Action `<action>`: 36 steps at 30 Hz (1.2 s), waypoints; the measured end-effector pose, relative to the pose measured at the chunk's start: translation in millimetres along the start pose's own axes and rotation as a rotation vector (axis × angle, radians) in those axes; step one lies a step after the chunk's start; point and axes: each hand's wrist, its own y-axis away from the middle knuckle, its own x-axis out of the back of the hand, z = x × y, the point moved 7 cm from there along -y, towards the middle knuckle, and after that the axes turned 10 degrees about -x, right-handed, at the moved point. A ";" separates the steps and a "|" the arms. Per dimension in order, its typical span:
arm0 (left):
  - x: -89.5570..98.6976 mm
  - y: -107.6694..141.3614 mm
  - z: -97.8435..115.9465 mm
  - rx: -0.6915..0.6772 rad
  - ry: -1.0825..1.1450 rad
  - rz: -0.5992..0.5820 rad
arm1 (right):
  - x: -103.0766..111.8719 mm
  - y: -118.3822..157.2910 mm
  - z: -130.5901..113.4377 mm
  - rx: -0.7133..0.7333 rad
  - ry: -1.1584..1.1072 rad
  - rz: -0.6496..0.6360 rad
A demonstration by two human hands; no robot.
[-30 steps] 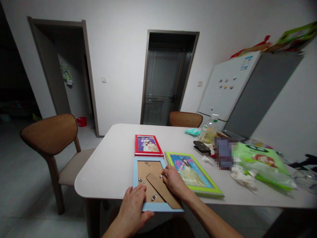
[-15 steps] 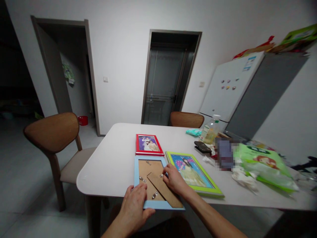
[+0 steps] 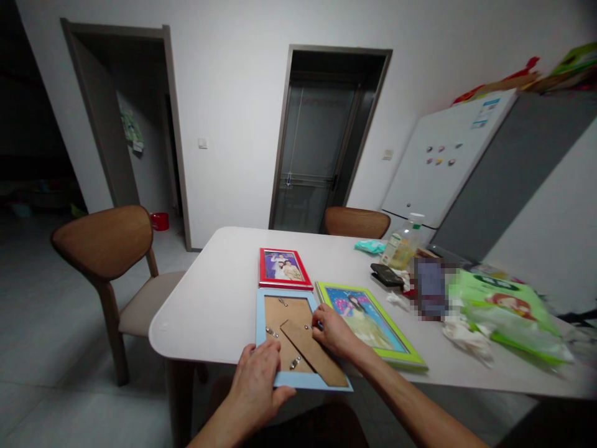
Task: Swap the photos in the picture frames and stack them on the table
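Head view: one blue frame (image 3: 286,345) lies back up beneath two grips

Three picture frames are on the table (image 3: 212,298): one blue, one red frame (image 3: 286,269), one green frame (image 3: 368,320). Red and green show their pictures; blue shows its brown backing board (image 3: 298,311), one slanting stand (image 3: 314,354) and four metal clips (image 3: 272,333). It lies at the table's near edge, just below the red one and just left of the green.

The blue frame sits between the two grips and touches both. The left grip (image 3: 256,379) covers its near left corner, partly open, thumb parted from the fingers; whether it clamps the edge, I cannot tell. The right grip (image 3: 332,331) is on its right side, fingers bunched at the right-hand clip, beside the stand; how tightly they close, and whether they pinch the clip, is hidden.

Farther right on the table are one bottle (image 3: 403,246), one flat black object (image 3: 387,275) and one green package (image 3: 501,298). Two chairs (image 3: 357,222) stand about the table, one at the left, one behind.
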 end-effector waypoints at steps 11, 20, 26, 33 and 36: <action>-0.2 0.7 -1.6 -0.022 0.013 0.025 | 14.5 21.9 -13.6 0.039 -0.049 0.102; -1.8 -0.1 -1.9 -0.032 0.025 0.024 | 11.4 80.3 -84.7 0.379 -0.035 -0.058; 1.5 0.0 -0.9 -0.025 0.035 0.020 | 16.1 88.6 -84.4 0.442 -0.069 -0.106; -0.3 1.9 -3.6 -0.043 0.039 0.055 | 12.0 76.6 -79.2 0.338 -0.101 -0.150; -0.7 0.8 -2.8 -0.058 0.032 0.063 | 0.8 52.3 -80.0 0.251 -0.151 -0.096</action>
